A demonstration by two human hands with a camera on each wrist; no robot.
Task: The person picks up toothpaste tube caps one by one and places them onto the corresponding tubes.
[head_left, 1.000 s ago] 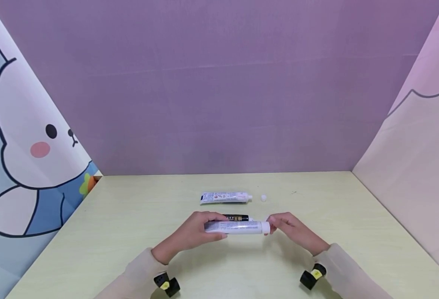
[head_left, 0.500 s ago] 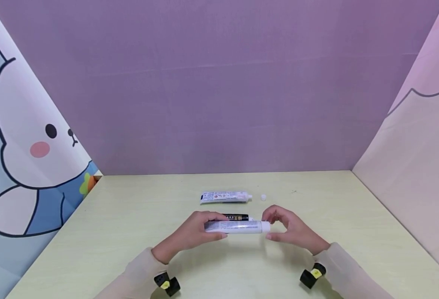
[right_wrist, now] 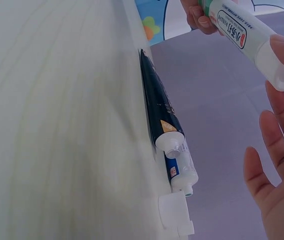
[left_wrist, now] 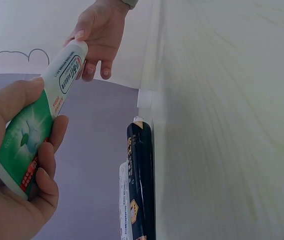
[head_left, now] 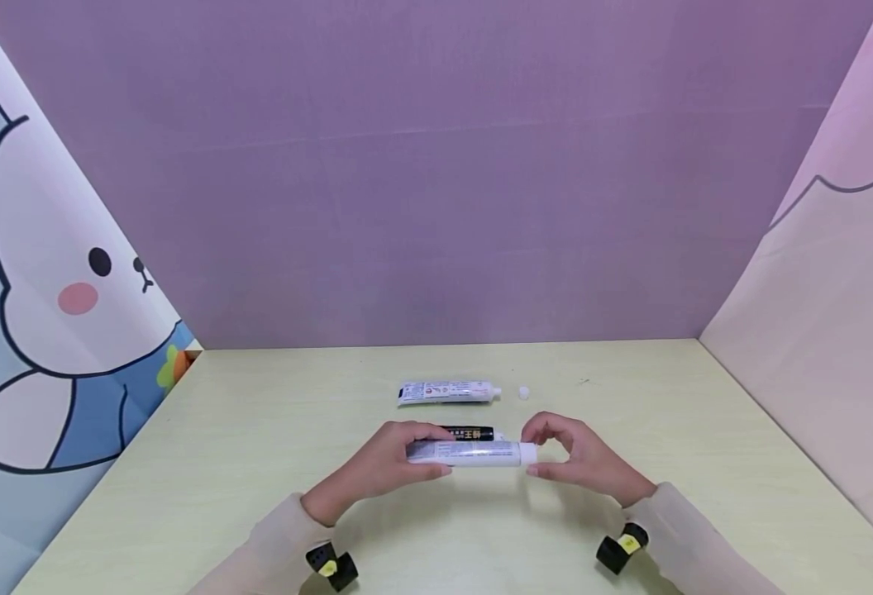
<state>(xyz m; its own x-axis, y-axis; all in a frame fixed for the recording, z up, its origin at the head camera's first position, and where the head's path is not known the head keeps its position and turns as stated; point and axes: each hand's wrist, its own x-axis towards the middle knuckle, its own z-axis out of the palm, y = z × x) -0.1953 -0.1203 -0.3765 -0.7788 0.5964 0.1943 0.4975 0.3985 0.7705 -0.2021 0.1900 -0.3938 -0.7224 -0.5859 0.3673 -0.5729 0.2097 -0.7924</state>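
Note:
My left hand [head_left: 399, 453] grips a toothpaste tube [left_wrist: 35, 125], green and white with a white cap [head_left: 528, 453], by its flat tail end. The tube is held level above the table, cap to the right. My right hand [head_left: 581, 450] pinches this cap between thumb and forefinger; its other fingers spread loose in the right wrist view. Behind the held tube lies a black toothpaste tube [right_wrist: 158, 102] with its nozzle bare, partly hidden in the head view. Farther back, a white toothpaste tube [head_left: 447, 392] lies with a bare nozzle, a small white cap [head_left: 524, 393] beside it.
A larger white cap [right_wrist: 173, 210] stands on the pale table [head_left: 258, 421] near the nozzles in the right wrist view. A purple panel [head_left: 436, 182] closes the back. Printed side panels [head_left: 72, 248] flank the table.
My right hand's fingers have unbent from beside the cap and moved round it, with thumb below and forefinger above. The left hand and its toothpaste tube have stayed almost still.

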